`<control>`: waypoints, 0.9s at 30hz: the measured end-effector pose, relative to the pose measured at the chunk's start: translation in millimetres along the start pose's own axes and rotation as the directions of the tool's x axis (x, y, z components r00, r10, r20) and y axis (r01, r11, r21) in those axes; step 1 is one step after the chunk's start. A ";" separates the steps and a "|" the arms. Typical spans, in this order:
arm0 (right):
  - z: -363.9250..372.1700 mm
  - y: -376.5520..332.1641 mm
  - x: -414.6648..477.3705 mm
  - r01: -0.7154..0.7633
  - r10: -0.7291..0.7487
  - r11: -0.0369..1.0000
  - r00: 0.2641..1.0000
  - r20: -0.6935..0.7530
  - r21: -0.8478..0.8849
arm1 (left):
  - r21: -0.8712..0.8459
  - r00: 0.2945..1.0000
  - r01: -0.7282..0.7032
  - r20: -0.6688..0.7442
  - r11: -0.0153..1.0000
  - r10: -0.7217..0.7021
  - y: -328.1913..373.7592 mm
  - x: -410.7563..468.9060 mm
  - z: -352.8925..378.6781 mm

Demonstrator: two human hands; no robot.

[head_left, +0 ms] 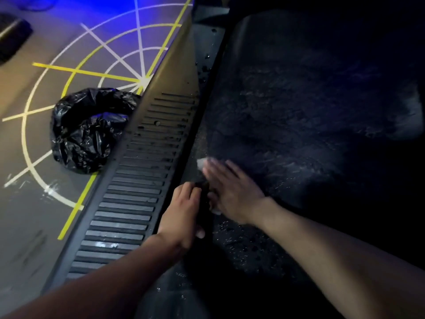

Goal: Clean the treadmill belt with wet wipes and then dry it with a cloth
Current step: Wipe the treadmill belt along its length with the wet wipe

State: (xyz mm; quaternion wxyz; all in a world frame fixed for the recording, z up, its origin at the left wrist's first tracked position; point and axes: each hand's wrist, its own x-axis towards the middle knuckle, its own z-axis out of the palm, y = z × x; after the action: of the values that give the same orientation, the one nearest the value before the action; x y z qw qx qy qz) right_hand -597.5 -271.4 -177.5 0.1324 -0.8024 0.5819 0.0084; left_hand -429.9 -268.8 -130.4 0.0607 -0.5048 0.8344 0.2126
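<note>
The black treadmill belt [299, 100] fills the right side and shows wet smears and droplets. My right hand [232, 192] lies flat with straight fingers on the belt's left edge, pressing a white wet wipe [202, 163] whose corner shows past the fingertips. My left hand [184, 215] rests beside it at the inner edge of the ribbed side rail [138, 180], fingers curled over the rail's edge. The wipe is blurred.
A black bin bag [85, 132], open at the top, sits on the grey floor left of the rail. Yellow and white floor lines [92, 72] surround it. A dark object [11, 35] lies at the far upper left.
</note>
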 end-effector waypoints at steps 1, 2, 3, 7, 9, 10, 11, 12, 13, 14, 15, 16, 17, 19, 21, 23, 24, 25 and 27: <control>0.7 -0.3 7.5 -0.084 0.085 0.996 0.996 -0.035 0.023 | -0.015 1.000 0.015 -0.014 1.000 -0.015 -1.9 -0.7 0.3; -0.6 -3.3 13.6 -0.181 0.184 0.982 0.981 -0.069 0.048 | -0.016 0.999 0.018 -0.030 1.000 -0.018 -4.2 1.0 1.9; 0.6 -11.0 17.5 -0.236 0.242 0.969 0.966 -0.091 0.073 | -0.011 0.999 0.007 -0.035 1.000 -0.008 -5.5 1.3 4.0; 3.6 -18.6 22.2 0.000 -0.001 1.000 0.997 -0.074 -0.012 | -0.038 0.997 -0.012 -0.080 0.999 0.009 -7.0 -4.9 7.9; -6.6 -3.7 29.5 -0.077 0.077 0.997 0.997 -0.033 -0.006 | -0.075 0.996 0.015 -0.092 0.997 -0.022 -8.1 -9.0 8.0; -8.5 -2.6 30.9 -0.178 0.179 0.984 0.984 -0.019 0.009 | -0.104 0.995 0.020 -0.094 0.994 -0.030 -8.7 -8.5 8.2; -8.8 -8.4 30.3 -0.225 0.226 0.973 0.974 -0.021 0.041 | -0.138 0.995 0.026 -0.093 0.990 -0.039 -8.1 -8.4 8.3; -6.7 -19.6 29.7 -0.166 0.170 0.982 0.985 -0.041 0.093 | -0.172 0.994 0.036 -0.095 0.985 -0.053 -8.7 -8.4 8.6; -1.7 -32.4 25.7 -0.050 0.054 0.994 0.998 -0.030 0.100 | -0.201 0.993 0.041 -0.100 0.979 -0.062 -9.9 -8.4 9.8; 1.3 -41.9 18.6 0.066 -0.066 0.996 0.998 0.000 0.056 | -0.222 0.992 0.043 -0.106 0.974 -0.068 -11.2 -8.1 11.0; 2.4 -41.3 14.4 0.138 -0.138 0.990 0.990 0.009 0.005 | -0.235 0.991 0.047 -0.109 0.971 -0.074 -11.0 -8.6 12.0; 2.5 -36.4 14.1 0.126 -0.127 0.992 0.992 -0.026 -0.027 | -0.241 0.991 0.048 -0.111 0.969 -0.077 -10.0 -9.0 12.1; -1.3 -34.8 13.5 0.029 -0.030 0.999 0.998 -0.053 -0.029 | -0.242 0.991 0.045 -0.110 0.969 -0.073 -9.6 -8.6 11.7; -7.2 -44.0 14.2 -0.205 0.205 0.979 0.978 -0.034 0.013 | -0.239 0.992 0.034 -0.111 0.971 -0.062 -10.7 -7.5 10.9; -3.0 -56.5 13.5 -0.142 0.141 0.990 0.990 0.029 0.023 | -0.241 0.992 0.048 -0.106 0.969 -0.076 -12.7 -7.2 10.0; -6.7 -47.2 6.9 0.026 -0.018 0.995 0.997 0.081 -0.092 | -0.244 0.991 0.052 -0.109 0.968 -0.081 -11.9 -5.3 11.3; -9.3 -35.9 7.6 0.044 -0.035 0.993 0.996 0.084 -0.106 | -0.241 0.989 0.065 -0.110 0.968 -0.094 -11.7 -4.4 11.4; -14.8 -28.5 6.1 -0.024 0.029 0.996 0.998 0.062 -0.084 | -0.235 0.988 0.080 -0.108 0.969 -0.108 -11.1 -4.0 11.1; -10.5 -29.1 -0.2 -0.176 0.177 0.984 0.984 0.012 -0.040 | -0.205 0.989 0.087 -0.101 0.975 -0.109 -9.9 -3.3 9.6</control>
State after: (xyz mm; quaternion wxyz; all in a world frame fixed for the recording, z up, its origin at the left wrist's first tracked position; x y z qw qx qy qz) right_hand -571.8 -265.1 -161.4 0.1200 -0.7500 0.6494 0.0376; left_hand -420.8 -266.1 -141.0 -0.0264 -0.5600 0.7849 0.2637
